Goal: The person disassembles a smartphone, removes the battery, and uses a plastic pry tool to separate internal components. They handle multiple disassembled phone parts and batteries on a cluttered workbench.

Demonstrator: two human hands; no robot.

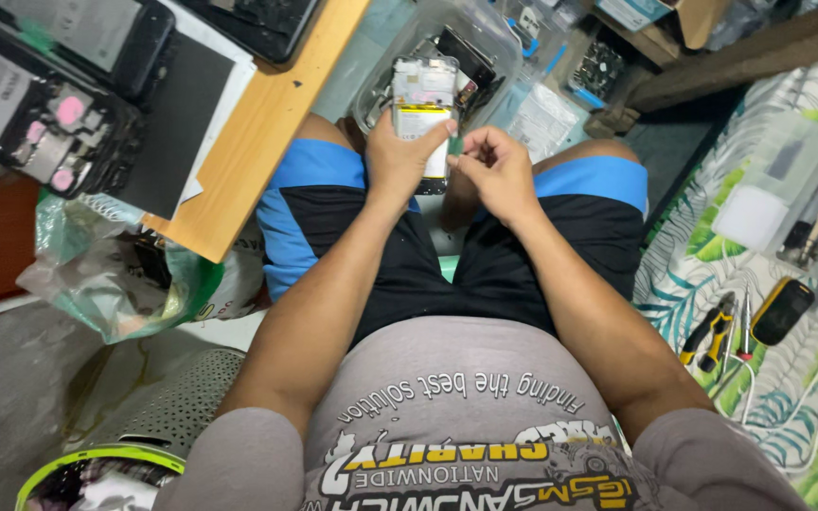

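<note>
**Over the lap, two hands work on an opened phone**

Above the knees, the left hand (400, 156) holds an opened phone (423, 99) with its back cover off. Its grip is closed around the lower part of the phone, with the thumb in front, so the phone stays up and steady and the inside faces the person. The right hand (496, 168) is just beside it. Its thumb and first finger are pinched shut on a small green piece (454, 144), right at the phone's edge. I cannot tell what the piece is, because it is too small.

The phone sits over a clear plastic tub (485, 33) on the floor, which has more phone parts in it.

On the person's left, a wooden desk (272, 109) carries other opened phones (44, 118). On the person's right, a leafy cloth (807, 407) has yellow-handled pliers (707, 331) and a screwdriver (743, 326) laid out, near enough to grab.
</note>
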